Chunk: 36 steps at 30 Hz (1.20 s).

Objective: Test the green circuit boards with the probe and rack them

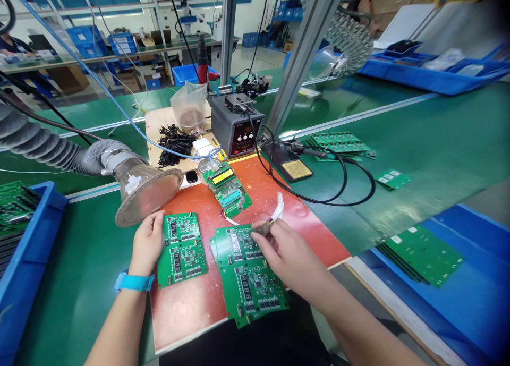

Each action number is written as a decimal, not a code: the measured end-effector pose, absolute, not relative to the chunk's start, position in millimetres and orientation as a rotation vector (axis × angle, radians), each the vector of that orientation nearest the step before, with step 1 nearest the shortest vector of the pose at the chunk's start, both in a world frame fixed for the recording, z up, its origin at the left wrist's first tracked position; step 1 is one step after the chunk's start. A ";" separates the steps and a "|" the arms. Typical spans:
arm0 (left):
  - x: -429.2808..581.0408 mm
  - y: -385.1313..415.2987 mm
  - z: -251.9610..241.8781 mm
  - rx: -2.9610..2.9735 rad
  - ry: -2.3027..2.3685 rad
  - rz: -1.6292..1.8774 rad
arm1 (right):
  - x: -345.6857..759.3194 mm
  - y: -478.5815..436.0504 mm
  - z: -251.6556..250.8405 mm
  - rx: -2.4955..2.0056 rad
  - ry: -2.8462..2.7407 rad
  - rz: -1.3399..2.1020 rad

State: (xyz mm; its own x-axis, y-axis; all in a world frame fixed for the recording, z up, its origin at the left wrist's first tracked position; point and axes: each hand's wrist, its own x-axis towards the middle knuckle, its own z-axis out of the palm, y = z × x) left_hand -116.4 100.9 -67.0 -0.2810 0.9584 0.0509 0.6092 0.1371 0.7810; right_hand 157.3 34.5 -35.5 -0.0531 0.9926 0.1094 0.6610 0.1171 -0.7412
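Holds cable (262,228) in right fingers (266,249) over stacked boards (255,270) at near worktop (79,281) edge; curls left fingers (153,225) against single board (185,252), unclear if gripping.

The held boards (255,273) look glossy, the mat (183,313) shiny (the post (305,52), metal).

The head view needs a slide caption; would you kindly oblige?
Left hand at a circuit board on a red mat, right hand holding a wired gray piece at other boards.

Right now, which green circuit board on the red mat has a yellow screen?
The rear board, in front of the grey box: it alone has a yellow screen; boards at the left hand and right hand have none.
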 end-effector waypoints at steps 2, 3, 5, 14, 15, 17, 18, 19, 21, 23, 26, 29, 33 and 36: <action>-116.6 101.6 -67.6 1.521 1.965 0.975 | 157.2 34.3 -34.8 -1.597 -1.788 0.672; -116.6 101.8 -67.9 1.531 1.971 0.970 | 157.2 34.3 -34.6 -1.594 -1.791 0.662; -116.4 102.0 -68.1 1.549 1.987 0.963 | 157.2 34.4 -34.5 -1.596 -1.802 0.641; -118.5 104.6 -69.2 1.630 2.053 0.881 | 157.6 33.7 -38.4 -1.590 -1.847 0.531; -119.3 104.8 -69.5 1.642 2.061 0.861 | 157.5 33.4 -39.4 -1.588 -1.838 0.526; -120.6 105.1 -70.1 1.670 2.078 0.816 | 157.4 33.0 -41.2 -1.578 -1.828 0.512; -121.0 105.2 -70.2 1.685 2.087 0.792 | 157.4 32.9 -42.1 -1.572 -1.827 0.506; -121.2 105.1 -70.3 1.700 2.097 0.770 | 157.5 32.9 -42.8 -1.568 -1.823 0.506; -121.0 104.7 -70.2 1.731 2.118 0.726 | 158.0 33.0 -43.7 -1.564 -1.817 0.529; -120.1 103.7 -69.5 1.758 2.147 0.683 | 158.6 33.6 -43.9 -1.573 -1.812 0.568; -116.9 100.9 -66.4 1.777 2.212 0.607 | 159.5 34.7 -43.5 -1.592 -1.814 0.607; -111.8 96.7 -61.6 1.790 2.279 0.530 | 160.0 34.7 -42.8 -1.603 -1.815 0.616; -105.9 92.1 -57.8 1.910 2.395 0.406 | 159.9 33.1 -42.0 -1.617 -1.821 0.614; -105.4 91.5 -59.9 2.110 2.424 0.402 | 159.4 32.6 -42.0 -1.618 -1.830 0.590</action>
State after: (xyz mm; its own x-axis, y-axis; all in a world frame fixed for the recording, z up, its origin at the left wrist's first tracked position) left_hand -105.4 91.5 -59.9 -0.1483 0.9608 0.2341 0.9849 0.1223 0.1224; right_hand 159.4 32.6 -42.0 -0.0588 0.9862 0.1550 0.7099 0.1505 -0.6880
